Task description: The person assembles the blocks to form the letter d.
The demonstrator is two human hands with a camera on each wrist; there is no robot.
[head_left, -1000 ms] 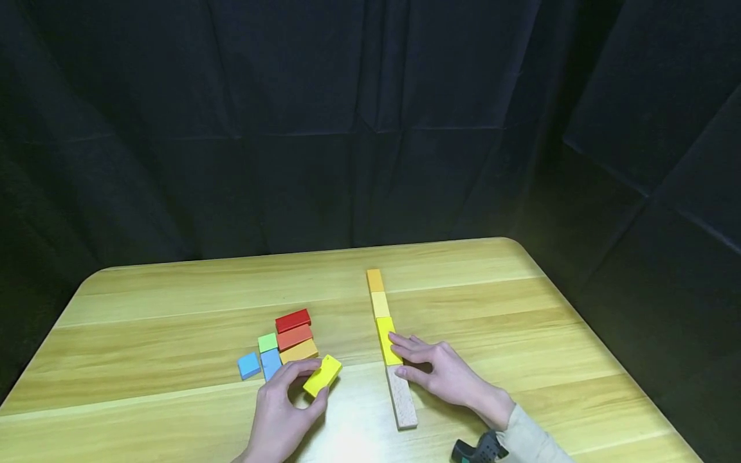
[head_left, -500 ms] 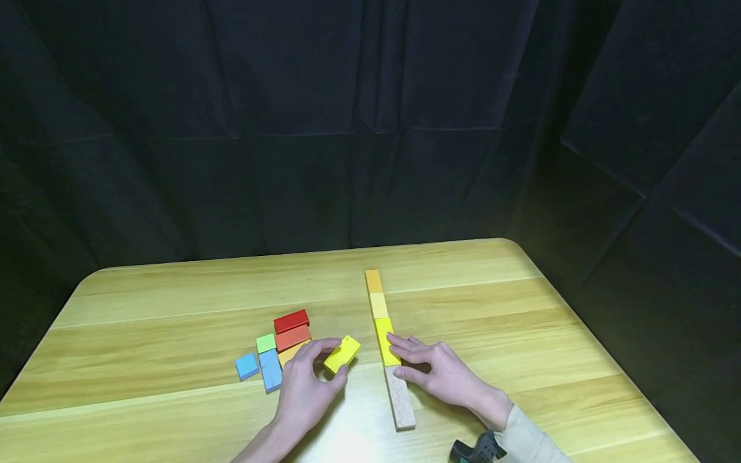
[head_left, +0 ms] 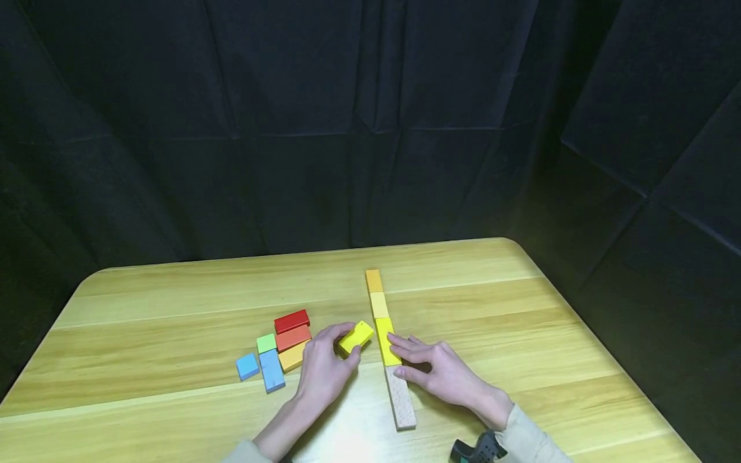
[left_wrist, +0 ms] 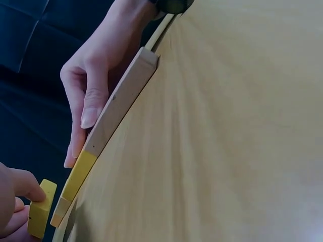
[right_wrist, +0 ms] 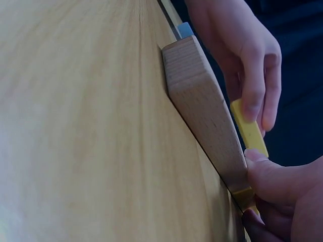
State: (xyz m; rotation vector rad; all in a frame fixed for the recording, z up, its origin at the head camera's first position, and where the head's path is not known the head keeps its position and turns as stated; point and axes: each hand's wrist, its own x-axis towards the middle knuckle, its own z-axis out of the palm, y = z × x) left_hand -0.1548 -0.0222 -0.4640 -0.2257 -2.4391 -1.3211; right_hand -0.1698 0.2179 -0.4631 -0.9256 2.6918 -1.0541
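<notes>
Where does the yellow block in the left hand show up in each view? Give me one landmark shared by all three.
Head: yellow block lower middle, just left of the row, pinched by the left hand.
Left wrist: yellow block near the bottom-left corner.
Right wrist: yellow block right of centre, above the right hand.
Landmark: long pale block at the row's near end.

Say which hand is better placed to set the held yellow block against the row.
Probably the left hand: it pinches the held yellow block just left of the row. The right hand lies along the row's right side, holding no loose block.
</notes>
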